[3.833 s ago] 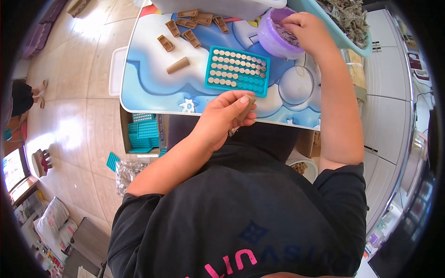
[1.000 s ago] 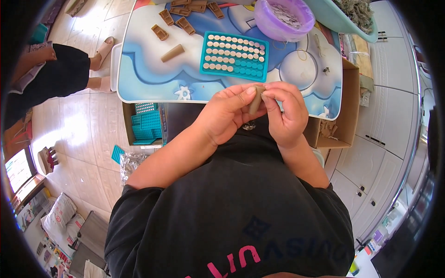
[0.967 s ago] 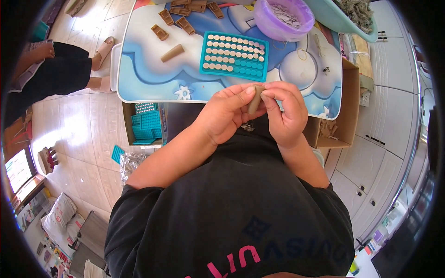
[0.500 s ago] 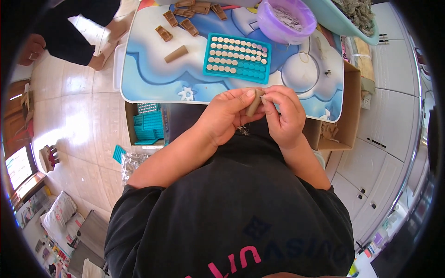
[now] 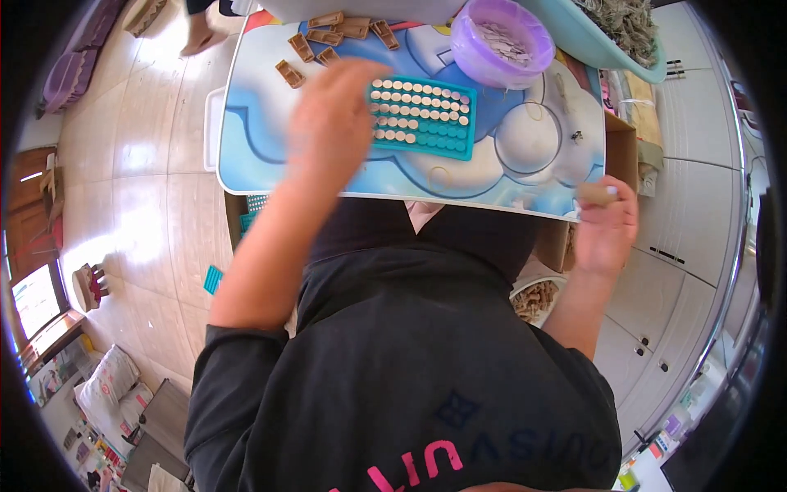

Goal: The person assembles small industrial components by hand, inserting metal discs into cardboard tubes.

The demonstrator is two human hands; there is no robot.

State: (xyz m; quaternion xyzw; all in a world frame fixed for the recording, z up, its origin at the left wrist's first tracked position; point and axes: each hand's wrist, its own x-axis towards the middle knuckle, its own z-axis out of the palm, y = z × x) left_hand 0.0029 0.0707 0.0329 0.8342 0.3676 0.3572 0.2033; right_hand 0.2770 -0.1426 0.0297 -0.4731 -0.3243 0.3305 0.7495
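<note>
My left hand (image 5: pixel 332 123), smeared by motion, is over the left part of the table beside a teal tray (image 5: pixel 447 135). Its fingers are too blurred to read, and the spot beneath it is hidden. Round whitish pieces (image 5: pixel 393 109) fill much of the tray in rows. Off the table's right front corner, my right hand (image 5: pixel 608 225) is closed around a short brown tube (image 5: pixel 597 194). Several brown trough-shaped pieces (image 5: pixel 289 74) lie at the table's far left.
A purple bowl (image 5: pixel 490 70) of pale strips stands at the back, next to a light-green basin (image 5: pixel 619 49) of greyish fibrous stuff. A loose thin ring (image 5: pixel 440 178) lies near the table's front edge. Below right is a white bucket (image 5: pixel 534 301) of brown pieces. Another person's foot (image 5: pixel 201 39) shows at upper left.
My hands have parted. The left swung forward and left over the table; the right carried the brown tube rightward. A thin ring now lies near the front edge. The other person moved farther away.
</note>
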